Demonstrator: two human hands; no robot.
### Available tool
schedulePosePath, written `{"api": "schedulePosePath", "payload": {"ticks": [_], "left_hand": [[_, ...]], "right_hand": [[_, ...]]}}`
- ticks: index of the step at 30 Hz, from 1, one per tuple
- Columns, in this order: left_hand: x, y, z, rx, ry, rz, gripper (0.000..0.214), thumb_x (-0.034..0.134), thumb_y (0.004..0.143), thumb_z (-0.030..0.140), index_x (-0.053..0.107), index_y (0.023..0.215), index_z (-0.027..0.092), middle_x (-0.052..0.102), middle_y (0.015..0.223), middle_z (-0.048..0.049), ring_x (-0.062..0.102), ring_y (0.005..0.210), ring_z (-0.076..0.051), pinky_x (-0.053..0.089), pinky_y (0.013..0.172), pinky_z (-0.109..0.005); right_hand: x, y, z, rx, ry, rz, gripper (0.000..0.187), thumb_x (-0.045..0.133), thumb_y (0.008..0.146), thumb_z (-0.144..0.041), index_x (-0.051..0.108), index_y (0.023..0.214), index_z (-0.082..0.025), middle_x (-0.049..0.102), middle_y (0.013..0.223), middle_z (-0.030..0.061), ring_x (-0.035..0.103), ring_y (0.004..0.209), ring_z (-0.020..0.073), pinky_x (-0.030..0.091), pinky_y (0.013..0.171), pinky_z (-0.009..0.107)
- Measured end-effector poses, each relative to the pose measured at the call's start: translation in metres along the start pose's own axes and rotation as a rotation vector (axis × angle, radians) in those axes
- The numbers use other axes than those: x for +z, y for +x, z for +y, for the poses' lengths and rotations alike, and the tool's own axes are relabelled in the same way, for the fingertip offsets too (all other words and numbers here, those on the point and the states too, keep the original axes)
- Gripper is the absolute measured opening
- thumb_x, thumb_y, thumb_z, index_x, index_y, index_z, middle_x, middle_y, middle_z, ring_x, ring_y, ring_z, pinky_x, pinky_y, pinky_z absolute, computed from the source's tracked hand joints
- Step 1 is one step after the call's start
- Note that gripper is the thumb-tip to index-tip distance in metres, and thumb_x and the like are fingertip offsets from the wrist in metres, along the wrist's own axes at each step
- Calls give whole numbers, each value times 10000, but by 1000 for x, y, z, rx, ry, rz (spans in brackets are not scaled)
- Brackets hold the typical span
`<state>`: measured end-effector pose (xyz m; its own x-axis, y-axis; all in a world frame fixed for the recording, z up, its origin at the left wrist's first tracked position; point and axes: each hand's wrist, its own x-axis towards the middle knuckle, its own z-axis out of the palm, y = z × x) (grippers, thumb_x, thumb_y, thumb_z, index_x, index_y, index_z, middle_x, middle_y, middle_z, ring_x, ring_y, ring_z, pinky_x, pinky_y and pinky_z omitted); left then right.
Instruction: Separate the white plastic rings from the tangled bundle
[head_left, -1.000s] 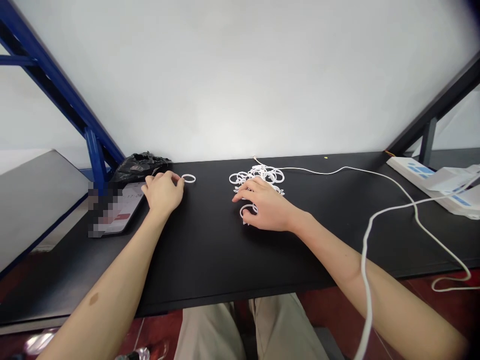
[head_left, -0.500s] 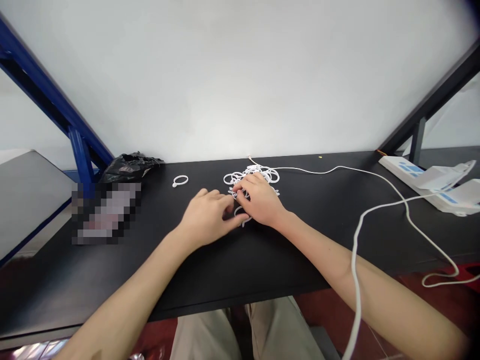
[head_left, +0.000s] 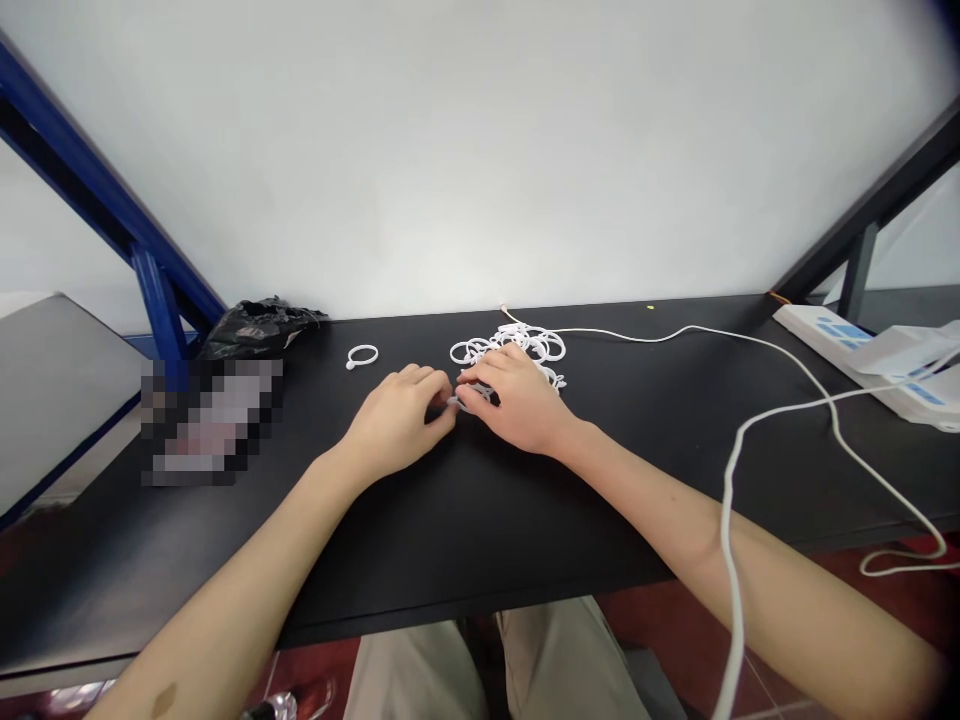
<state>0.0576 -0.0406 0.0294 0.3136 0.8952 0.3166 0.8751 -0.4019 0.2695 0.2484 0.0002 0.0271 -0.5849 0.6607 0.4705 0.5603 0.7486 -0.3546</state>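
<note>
My left hand (head_left: 394,415) pinches one side of a white plastic ring (head_left: 453,401) low over the black table. Close by on the right, my right hand (head_left: 521,405) has its thumb and fingers bent around the other side of that ring; the fingers partly hide it. Behind and beneath the right hand lies a tangled pile of similar white rings (head_left: 555,347). One loose ring with a small ball-shaped end (head_left: 350,365) rests apart, left of the pile.
A white cable (head_left: 652,340) runs from behind the pile to the right and loops over my right forearm. White and blue packaging (head_left: 847,340) sits at the right. A crumpled black plastic bag (head_left: 259,325) and a blurred-out object (head_left: 214,425) lie at the left, beside a blue frame (head_left: 157,300).
Both hands have shifted slightly left and upward. The ring that lay below the fingers is now lifted between the two hands. The view has moved a little.
</note>
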Motion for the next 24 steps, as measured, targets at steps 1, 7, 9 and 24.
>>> {"api": "schedulePosePath", "payload": {"ticks": [1,7,9,24], "left_hand": [[-1,0,-1,-29,-27,24,123,518,870,316,498,782,233,601,809,-24,553,782,-213,426,676,-349],[-4,0,-7,-57,-180,170,92,536,895,325,539,886,233,622,846,-4,577,773,-171,446,689,-297],[-5,-1,-6,-37,-205,195,85,541,901,313,545,885,231,624,832,4,577,747,-155,443,675,-280],[-4,-2,-7,3,-230,193,169,531,939,376,617,993,242,667,900,-22,608,792,-171,468,657,-279]], "right_hand": [[-1,0,-1,-4,7,-11,257,541,960,-369,714,1024,-191,693,1014,74,514,1030,252,431,965,424],[-5,-3,-3,-6,46,-36,484,605,907,-488,627,1268,-166,629,1238,117,501,1169,285,423,1029,477],[-5,-3,-2,-10,66,-35,498,634,891,-463,605,1294,-172,628,1254,111,500,1187,285,426,1034,481],[-5,-2,-3,44,100,20,316,644,868,-373,648,1141,-214,609,1051,78,545,1049,245,469,907,398]]}}
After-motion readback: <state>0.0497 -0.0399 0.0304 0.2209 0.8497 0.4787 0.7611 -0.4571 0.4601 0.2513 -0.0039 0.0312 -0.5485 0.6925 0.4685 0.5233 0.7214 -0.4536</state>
